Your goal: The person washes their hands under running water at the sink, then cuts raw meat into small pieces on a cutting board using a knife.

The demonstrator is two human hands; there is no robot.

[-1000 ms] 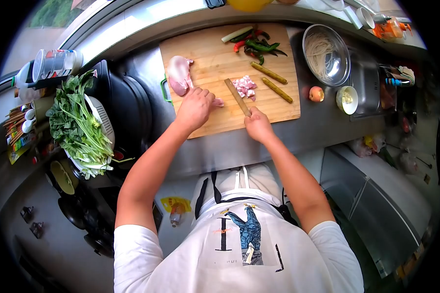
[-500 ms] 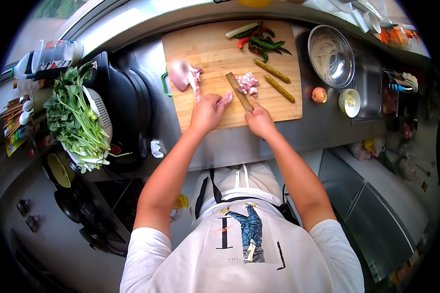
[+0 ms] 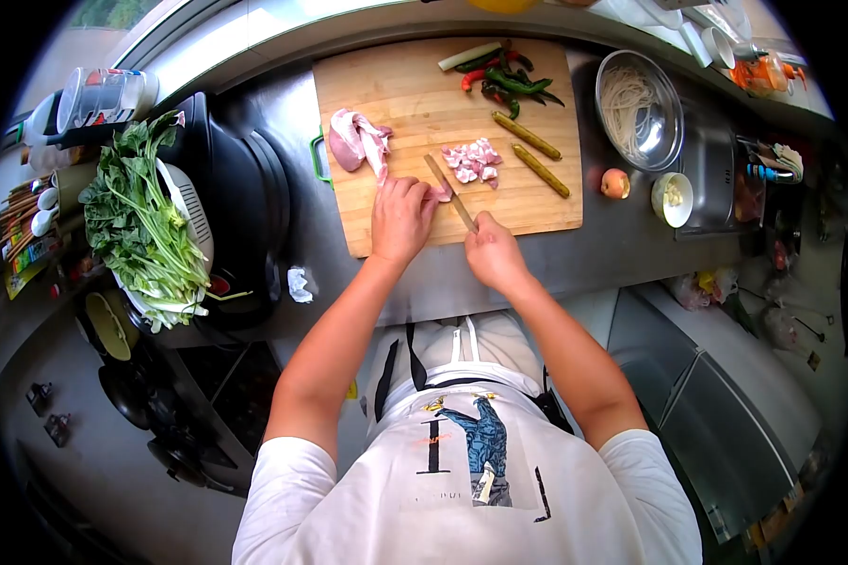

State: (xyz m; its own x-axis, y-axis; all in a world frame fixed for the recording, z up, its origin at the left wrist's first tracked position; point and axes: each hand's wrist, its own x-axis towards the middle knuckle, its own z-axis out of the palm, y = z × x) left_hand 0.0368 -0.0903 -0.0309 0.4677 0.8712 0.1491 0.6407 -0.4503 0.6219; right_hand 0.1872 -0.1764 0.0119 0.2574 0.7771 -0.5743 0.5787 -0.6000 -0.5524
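On the wooden cutting board (image 3: 405, 85), my left hand (image 3: 402, 218) presses a strip of raw meat (image 3: 440, 193) with its fingers together. My right hand (image 3: 495, 252) is closed round the handle of a knife (image 3: 450, 193), whose blade meets the board beside that strip. Diced meat (image 3: 473, 161) lies just right of the blade. A larger piece of raw meat (image 3: 356, 141) rests at the board's left side, above my left hand. Two green-brown stalks (image 3: 541, 169) lie to the right of the dice, and red and green peppers (image 3: 513, 80) sit at the top.
At the left, leafy greens (image 3: 146, 226) fill a white basket (image 3: 190, 209) beside a black appliance (image 3: 231, 188). Right of the board are a metal bowl of noodles (image 3: 669, 141), an onion (image 3: 615, 184), a small white bowl (image 3: 679, 213) and a sink (image 3: 711, 179). Crumpled paper (image 3: 300, 284) lies near the counter edge.
My left hand has moved right from the large meat piece and now presses the small strip. The knife has shifted left, away from the diced meat and against the strip.
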